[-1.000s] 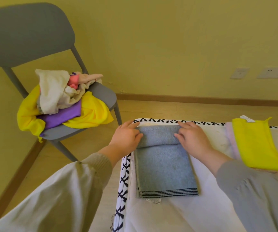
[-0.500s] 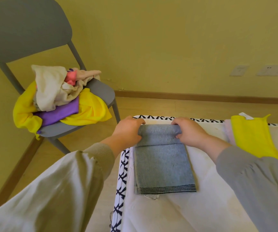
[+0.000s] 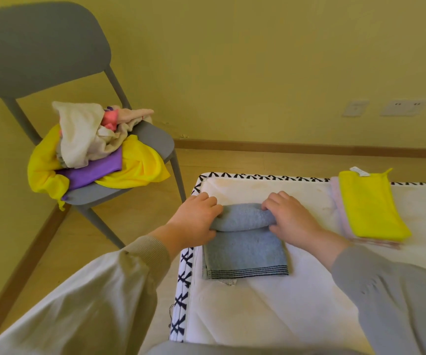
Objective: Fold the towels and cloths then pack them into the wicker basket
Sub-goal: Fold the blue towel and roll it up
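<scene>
**Asker:** What lies around the work, and does anything stand in the way?

**Operator:** Through the head camera I see a grey chair (image 3: 153,142) on the left, against a yellow wall (image 3: 258,60). Its seat carries a loose heap: a cream towel (image 3: 78,134) on top, a purple cloth (image 3: 91,172) under it, and a loose yellow cloth (image 3: 140,167) spilling over the seat edge. A wooden floor (image 3: 53,252) separates the chair from the surface (image 3: 270,316). To the right on that surface, well apart from my hands, a folded yellow cloth (image 3: 370,206) rests on a pale pink cloth (image 3: 336,201). Two sockets (image 3: 355,108) sit low on the wall. Nothing lies between my hands and the towel; only my own sleeves fill the lower corners.

**Asker:** Where is the towel, and what are the hands doing?

**Operator:** The blue-grey towel (image 3: 245,249) lies near the surface's left edge. My left hand (image 3: 196,221) and right hand (image 3: 291,219) each grip one end of its far part, fingers curled over a soft roll of fabric (the fingertips are partly hidden in the cloth).

**Asker:** Textures and shapes?

**Operator:** The towel is nubbly terry, rectangular, with thin dark stripes along its near hem. The surface has a white, faintly stained cover, edged by a trim (image 3: 185,262) of black crosses on white. The yellow cloths look smooth; the chair is matte, with rounded corners.
</scene>
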`<state>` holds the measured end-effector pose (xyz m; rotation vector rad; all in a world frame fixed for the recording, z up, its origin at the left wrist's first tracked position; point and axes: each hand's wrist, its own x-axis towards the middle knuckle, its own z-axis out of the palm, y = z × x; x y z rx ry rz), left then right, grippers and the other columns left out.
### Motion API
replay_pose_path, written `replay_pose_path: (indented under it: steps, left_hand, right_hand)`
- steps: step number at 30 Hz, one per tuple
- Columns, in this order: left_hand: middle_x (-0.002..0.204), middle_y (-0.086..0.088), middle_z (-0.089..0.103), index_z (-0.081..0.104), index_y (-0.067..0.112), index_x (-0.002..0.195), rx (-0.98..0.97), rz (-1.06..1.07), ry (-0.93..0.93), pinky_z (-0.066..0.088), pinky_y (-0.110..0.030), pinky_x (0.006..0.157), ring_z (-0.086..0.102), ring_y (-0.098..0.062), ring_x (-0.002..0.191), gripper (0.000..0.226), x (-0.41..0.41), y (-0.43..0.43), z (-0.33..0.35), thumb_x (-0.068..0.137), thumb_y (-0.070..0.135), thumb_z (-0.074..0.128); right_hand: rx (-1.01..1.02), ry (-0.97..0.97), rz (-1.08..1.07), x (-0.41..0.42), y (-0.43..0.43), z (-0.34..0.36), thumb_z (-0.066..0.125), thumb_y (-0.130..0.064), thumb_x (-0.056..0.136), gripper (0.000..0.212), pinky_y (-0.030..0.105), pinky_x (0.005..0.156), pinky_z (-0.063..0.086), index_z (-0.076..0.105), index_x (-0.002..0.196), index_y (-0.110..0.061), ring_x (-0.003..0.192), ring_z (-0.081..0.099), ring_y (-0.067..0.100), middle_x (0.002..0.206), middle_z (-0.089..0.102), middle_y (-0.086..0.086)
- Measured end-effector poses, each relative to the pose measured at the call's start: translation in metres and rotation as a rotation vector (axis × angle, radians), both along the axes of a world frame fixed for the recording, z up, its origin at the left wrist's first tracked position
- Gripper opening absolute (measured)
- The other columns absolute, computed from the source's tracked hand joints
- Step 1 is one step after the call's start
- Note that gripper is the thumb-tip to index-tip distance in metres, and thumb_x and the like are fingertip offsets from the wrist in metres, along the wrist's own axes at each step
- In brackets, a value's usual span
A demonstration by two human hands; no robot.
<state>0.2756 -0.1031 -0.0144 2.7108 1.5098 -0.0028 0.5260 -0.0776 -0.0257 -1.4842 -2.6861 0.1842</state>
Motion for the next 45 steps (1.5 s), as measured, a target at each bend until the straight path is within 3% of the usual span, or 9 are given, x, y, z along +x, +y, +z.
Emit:
replay_pose_path:
  steps: [3,8,14,23,29,37,41,43,45]
  left_hand:
    - [0.106,0.002,0.052,0.065,0.023,0.109,-0.084,0.084,-0.089,0.031,-0.027,0.078,0.042,-0.016,0.097,0.036,-0.001,-0.002,0.006,0.092,0.048,0.046]
    - [0.104,0.002,0.056,0.060,0.018,0.091,-0.269,0.232,-0.165,0.044,-0.030,0.077,0.051,-0.020,0.097,0.012,0.004,-0.003,0.007,0.091,0.029,0.058]
    - [0.118,-0.006,0.056,0.037,0.020,0.137,-0.519,0.404,-0.241,0.045,-0.030,0.080,0.053,-0.019,0.099,0.060,0.002,0.000,0.005,0.087,0.033,0.066]
    - [0.105,0.002,0.056,0.053,0.022,0.115,0.005,0.264,-0.100,0.043,-0.032,0.080,0.047,-0.019,0.098,0.037,0.006,0.005,0.009,0.080,0.025,0.065]
    - [0.076,-0.002,0.052,0.058,0.014,0.082,0.201,0.037,-0.026,0.039,-0.030,0.057,0.050,-0.022,0.069,0.054,0.013,-0.019,0.005,0.036,0.012,0.085]
    - [0.096,-0.003,0.060,0.049,0.017,0.075,-0.031,0.067,-0.309,0.038,-0.040,0.098,0.054,-0.022,0.090,0.027,0.022,-0.055,-0.006,0.084,0.042,0.045]
    - [0.071,-0.007,0.056,0.050,0.011,0.077,0.076,0.263,-0.419,0.051,-0.047,0.077,0.042,-0.024,0.060,0.020,0.046,-0.064,-0.017,0.085,0.022,0.036]
    - [0.106,-0.012,0.063,0.055,0.005,0.111,0.000,0.330,-0.335,0.041,-0.052,0.099,0.055,-0.030,0.092,0.045,0.051,-0.062,-0.022,0.089,0.028,0.024]
    - [0.153,-0.011,0.030,0.025,0.007,0.148,-0.105,0.361,-0.141,0.010,-0.047,0.118,0.024,-0.028,0.142,0.065,0.047,-0.064,-0.029,0.092,0.037,0.007]
  right_hand:
    - [-0.101,0.185,-0.056,-0.001,-0.002,0.006,0.061,-0.037,0.086,0.025,0.029,0.085,0.040,0.065,0.101,-0.016,0.096,0.045,0.014,0.099,0.055,-0.004]
    - [-0.350,0.182,-0.157,-0.006,0.011,0.013,0.070,-0.026,0.083,0.012,0.031,0.089,0.040,0.059,0.084,-0.020,0.098,0.047,0.016,0.097,0.050,-0.003]
    - [-0.566,0.126,-0.245,-0.012,0.015,0.016,0.078,-0.018,0.075,0.062,0.030,0.097,0.040,0.046,0.128,-0.018,0.116,0.048,0.019,0.123,0.049,0.000]
    - [-0.112,0.102,-0.169,-0.018,0.008,0.027,0.064,-0.006,0.069,0.032,0.026,0.075,0.031,0.049,0.093,-0.021,0.095,0.043,0.017,0.093,0.049,-0.006]
    - [0.134,-0.076,-0.038,-0.014,-0.025,0.009,0.083,-0.008,0.038,0.050,0.031,0.061,0.039,0.054,0.079,-0.014,0.072,0.053,0.023,0.076,0.054,0.000]
    - [0.122,0.158,-0.115,-0.009,-0.048,0.004,0.040,-0.050,0.079,0.042,0.030,0.072,0.032,0.060,0.059,-0.019,0.076,0.043,0.019,0.070,0.045,-0.004]
    - [0.185,0.049,-0.262,-0.042,-0.053,0.012,0.034,-0.031,0.078,0.043,0.032,0.058,0.045,0.059,0.047,-0.015,0.065,0.051,0.025,0.062,0.048,0.001]
    - [0.131,0.021,-0.309,-0.053,-0.056,0.007,0.031,-0.030,0.081,0.038,0.037,0.068,0.043,0.063,0.067,-0.015,0.071,0.056,0.026,0.073,0.056,0.003]
    - [0.019,-0.007,-0.270,-0.053,-0.061,-0.005,0.020,-0.036,0.087,0.052,0.039,0.093,0.035,0.063,0.107,-0.014,0.101,0.059,0.028,0.106,0.063,0.006]
